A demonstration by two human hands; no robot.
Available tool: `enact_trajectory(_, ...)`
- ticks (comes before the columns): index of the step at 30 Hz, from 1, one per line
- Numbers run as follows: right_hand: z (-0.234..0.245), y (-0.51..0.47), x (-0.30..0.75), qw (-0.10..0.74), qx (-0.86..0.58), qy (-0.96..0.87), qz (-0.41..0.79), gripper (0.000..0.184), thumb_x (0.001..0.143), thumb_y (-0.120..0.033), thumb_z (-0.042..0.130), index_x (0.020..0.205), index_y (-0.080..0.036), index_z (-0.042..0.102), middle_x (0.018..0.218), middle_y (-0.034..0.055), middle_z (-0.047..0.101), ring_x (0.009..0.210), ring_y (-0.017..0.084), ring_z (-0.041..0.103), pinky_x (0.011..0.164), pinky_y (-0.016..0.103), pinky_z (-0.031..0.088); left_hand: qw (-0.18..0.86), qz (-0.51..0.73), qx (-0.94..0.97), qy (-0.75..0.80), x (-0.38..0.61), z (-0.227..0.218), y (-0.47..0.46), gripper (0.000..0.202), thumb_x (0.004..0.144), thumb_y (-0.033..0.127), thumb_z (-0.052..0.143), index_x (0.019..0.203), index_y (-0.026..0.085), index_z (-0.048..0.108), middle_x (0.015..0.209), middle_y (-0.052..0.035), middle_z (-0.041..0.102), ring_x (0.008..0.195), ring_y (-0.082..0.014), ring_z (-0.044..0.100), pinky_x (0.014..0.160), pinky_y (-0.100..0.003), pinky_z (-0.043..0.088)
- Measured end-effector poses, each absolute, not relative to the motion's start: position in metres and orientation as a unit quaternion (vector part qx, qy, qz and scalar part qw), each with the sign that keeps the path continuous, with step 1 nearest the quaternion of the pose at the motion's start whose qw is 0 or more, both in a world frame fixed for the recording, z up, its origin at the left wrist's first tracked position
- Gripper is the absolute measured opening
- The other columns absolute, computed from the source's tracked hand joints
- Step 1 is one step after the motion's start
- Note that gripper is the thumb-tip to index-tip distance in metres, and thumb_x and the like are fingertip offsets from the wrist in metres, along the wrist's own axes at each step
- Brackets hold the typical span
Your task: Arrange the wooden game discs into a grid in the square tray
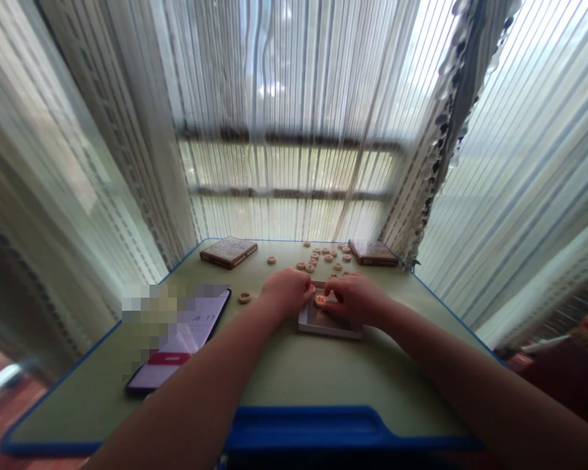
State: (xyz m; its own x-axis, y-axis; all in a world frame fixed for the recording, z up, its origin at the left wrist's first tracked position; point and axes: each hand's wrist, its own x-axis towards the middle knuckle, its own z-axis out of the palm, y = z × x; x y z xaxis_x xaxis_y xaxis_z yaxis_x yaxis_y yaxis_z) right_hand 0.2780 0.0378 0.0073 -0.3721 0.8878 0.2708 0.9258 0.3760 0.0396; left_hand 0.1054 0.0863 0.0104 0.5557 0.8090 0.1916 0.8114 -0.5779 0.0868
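Head cam: R hand [357, 297] pinches red-marked disc [320, 301] at shallow tray [330, 330], approx. mid-table [274, 372]. L hand [289, 289] at tray's L side; fingers partly hidden, grip can't be told. Loose discs [310, 267] twd table's far edge; brown box [229, 253] nr far L corner. Phone [196, 336] nr L edge.

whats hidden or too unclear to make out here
Head view:
Far pieces: markings too small and blurred to read.
Tray: far right part hidden behind the right hand.
Left hand: its grip, if any, hidden by its own curled fingers.
Device: left part masked by pixelation.
Right forearm: cut off at bottom right.
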Motion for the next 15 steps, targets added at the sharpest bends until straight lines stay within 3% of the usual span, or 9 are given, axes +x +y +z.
enact_trajectory(9,0.0061,0.0381,0.2797,0.112,-0.526,-0.84,-0.067,0.031,0.078,-0.046,0.046,0.086,-0.025,0.068,0.069,0.0034,0.066,0.064,0.014,0.055,0.061,0.024,0.031,0.026,-0.145,-0.848,-0.509,0.1043,0.006,0.0933,0.033,0.078,0.036,0.039,0.101,0.024,0.06,0.091,-0.0072,0.065,0.083,-0.0207,0.06,0.07,-0.031,0.046)
enact_trajectory(15,0.0051,0.0395,0.2806,0.096,-0.522,-0.845,-0.071,0.029,0.08,-0.044,0.045,0.089,-0.029,0.069,0.073,0.004,0.068,0.066,0.015,0.057,0.06,0.025,0.031,0.031,-0.112,-0.868,-0.483,0.1035,0.005,0.095,0.033,0.082,0.033,0.034,0.092,0.021,0.063,0.09,-0.008,0.064,0.083,-0.0184,0.059,0.071,-0.028,0.045)
